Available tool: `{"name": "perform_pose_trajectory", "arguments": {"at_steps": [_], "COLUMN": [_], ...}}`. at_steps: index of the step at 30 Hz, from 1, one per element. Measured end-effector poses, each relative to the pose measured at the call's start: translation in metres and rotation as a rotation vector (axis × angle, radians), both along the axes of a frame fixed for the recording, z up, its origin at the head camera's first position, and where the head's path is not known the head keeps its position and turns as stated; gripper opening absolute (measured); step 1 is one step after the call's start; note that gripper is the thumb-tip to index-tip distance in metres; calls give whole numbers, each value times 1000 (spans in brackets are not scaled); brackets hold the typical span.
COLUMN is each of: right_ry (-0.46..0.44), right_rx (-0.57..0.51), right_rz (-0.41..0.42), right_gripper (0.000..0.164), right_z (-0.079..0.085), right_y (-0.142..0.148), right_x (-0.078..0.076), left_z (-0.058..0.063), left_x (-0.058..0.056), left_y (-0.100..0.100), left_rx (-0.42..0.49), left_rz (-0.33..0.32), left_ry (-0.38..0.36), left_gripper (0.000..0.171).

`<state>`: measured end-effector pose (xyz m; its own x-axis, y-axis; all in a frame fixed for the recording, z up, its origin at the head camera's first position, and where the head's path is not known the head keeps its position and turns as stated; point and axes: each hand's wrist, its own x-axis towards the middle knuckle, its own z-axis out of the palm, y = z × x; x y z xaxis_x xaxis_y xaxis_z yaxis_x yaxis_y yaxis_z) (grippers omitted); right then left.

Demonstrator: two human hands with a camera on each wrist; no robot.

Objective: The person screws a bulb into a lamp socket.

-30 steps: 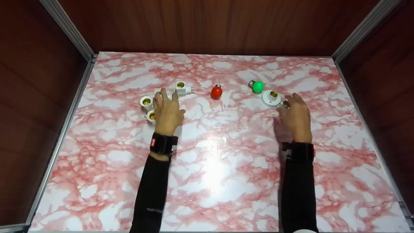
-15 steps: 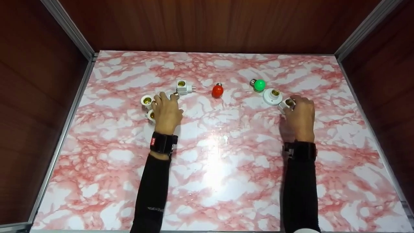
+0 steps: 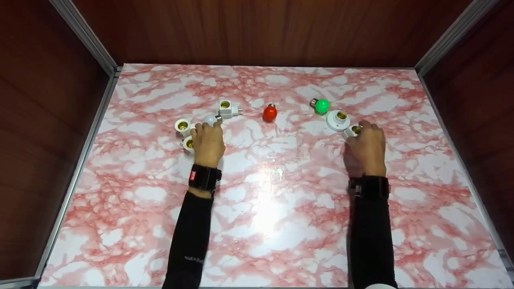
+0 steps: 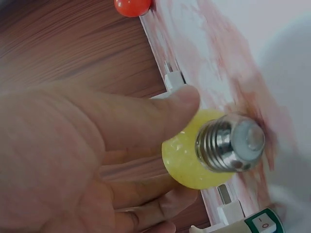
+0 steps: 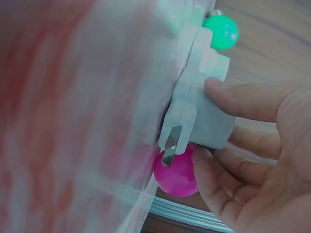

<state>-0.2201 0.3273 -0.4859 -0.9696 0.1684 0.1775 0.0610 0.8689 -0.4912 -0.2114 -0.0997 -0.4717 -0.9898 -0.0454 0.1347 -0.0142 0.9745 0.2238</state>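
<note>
In the head view my left hand (image 3: 208, 146) is over the left part of the table. The left wrist view shows it gripping a yellow light bulb (image 4: 204, 150) by the globe, thumb on one side and fingers on the other, metal screw base outward. A white bulb (image 3: 210, 120) lies just beyond its fingertips, and two round white sockets (image 3: 183, 126) stand to its left. My right hand (image 3: 368, 146) pinches a white plug-in lamp socket (image 5: 210, 119) with metal prongs, close to the table surface. A magenta bulb (image 5: 176, 175) sits beside that hand's fingers, hidden in the head view.
A square white plug-in socket (image 3: 225, 109) and a red bulb (image 3: 270, 113) are at the back centre. Near the right hand lie a green bulb (image 3: 322, 106) and a round-base socket (image 3: 337, 121). Dark wood panels (image 3: 257, 32) enclose the marbled table (image 3: 281, 192).
My left hand has drawn back a little and its fingers have curled in, exposing the white bulb. My right hand has taken hold of the plug-in socket, shifting slightly right and then back left.
</note>
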Motion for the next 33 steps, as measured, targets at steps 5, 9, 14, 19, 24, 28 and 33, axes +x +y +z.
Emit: {"name": "perform_pose_trajectory", "arguments": {"at_steps": [5,9,14,19,24,28,33], "right_ry": [-46,-75,-136,-122,-92,-93,-46], "right_rx": [1,-3,-22,-8,-17,-44,-90], "right_rz": [3,-3,-6,9,14,20,46], "right_gripper": [55,55,55,54,55,58,53], "right_z": [1,3,5,8,14,17,15], "right_y": [-1,0,1,2,1,-2,-3], "right_x": [0,0,0,-1,-1,1,1], "left_z": [-3,-3,0,8,17,20,22], "left_x": [1,0,0,-1,-1,2,3], "left_y": [-1,-2,-2,1,6,7,7], "left_rx": [-1,2,4,13,17,23,91], "left_rz": [-6,0,-6,-20,-37,-46,-78], "left_ry": [-21,-42,-63,-80,-30,5,23], "left_gripper": [23,20,19,30,40,38,34]}}
